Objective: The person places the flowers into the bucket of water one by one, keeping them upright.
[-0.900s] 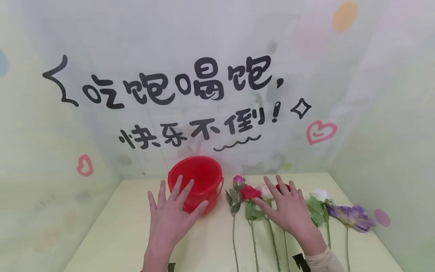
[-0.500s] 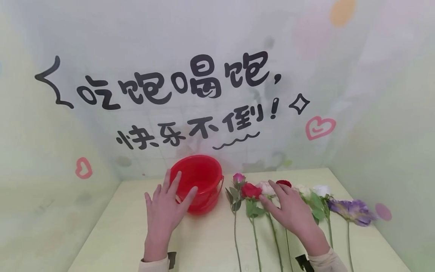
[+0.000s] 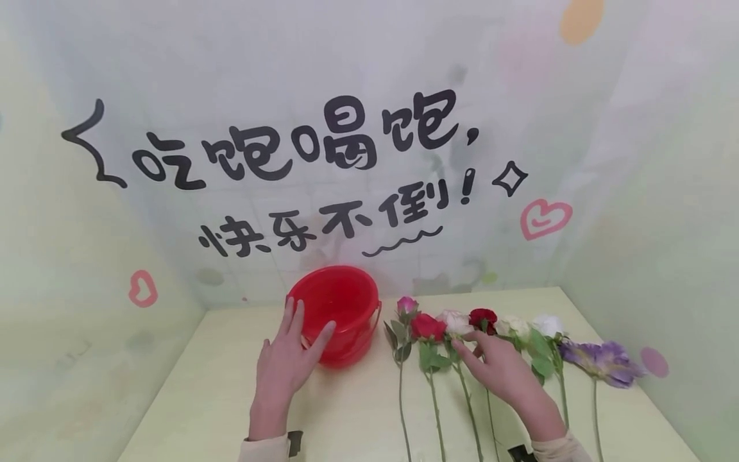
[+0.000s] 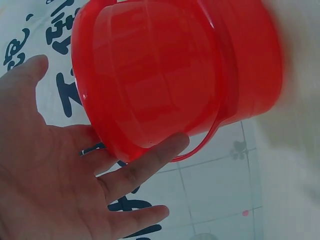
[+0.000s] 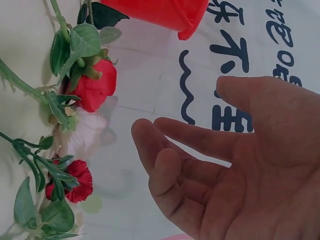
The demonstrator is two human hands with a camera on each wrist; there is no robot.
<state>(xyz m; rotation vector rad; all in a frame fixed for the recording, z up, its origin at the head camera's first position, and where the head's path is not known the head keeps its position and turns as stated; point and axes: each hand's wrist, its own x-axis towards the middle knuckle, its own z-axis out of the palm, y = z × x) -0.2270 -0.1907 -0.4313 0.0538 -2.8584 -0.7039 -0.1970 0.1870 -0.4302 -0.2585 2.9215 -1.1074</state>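
Note:
A red plastic bucket [image 3: 340,305] stands at the back of the table, its thin red handle [image 4: 200,145] hanging at the side in the left wrist view. My left hand [image 3: 285,366] is at the bucket's left rim, thumb apart from the extended fingers, which overlap the rim in view. Over the flower heads hovers my right hand [image 3: 502,369], its fingers loosely bent around nothing. Beneath and beside it lie a red rose [image 3: 428,326], a pale pink rose [image 3: 453,321] and a dark red carnation [image 3: 482,319]. In the right wrist view the bent fingers are apart from the flowers.
A magenta rosebud [image 3: 407,305] lies leftmost in the row. Farther right are a cream flower [image 3: 512,326], a white flower [image 3: 548,325] and a purple flower [image 3: 606,364]. Stems run toward the table's [image 3: 190,385] front. A printed backdrop [image 3: 404,51] closes off the back.
Both hands were spread wide before. My left fingers have drawn closer together by the bucket's rim. My right hand has lowered and its fingers have bent, uncovering the dark red carnation.

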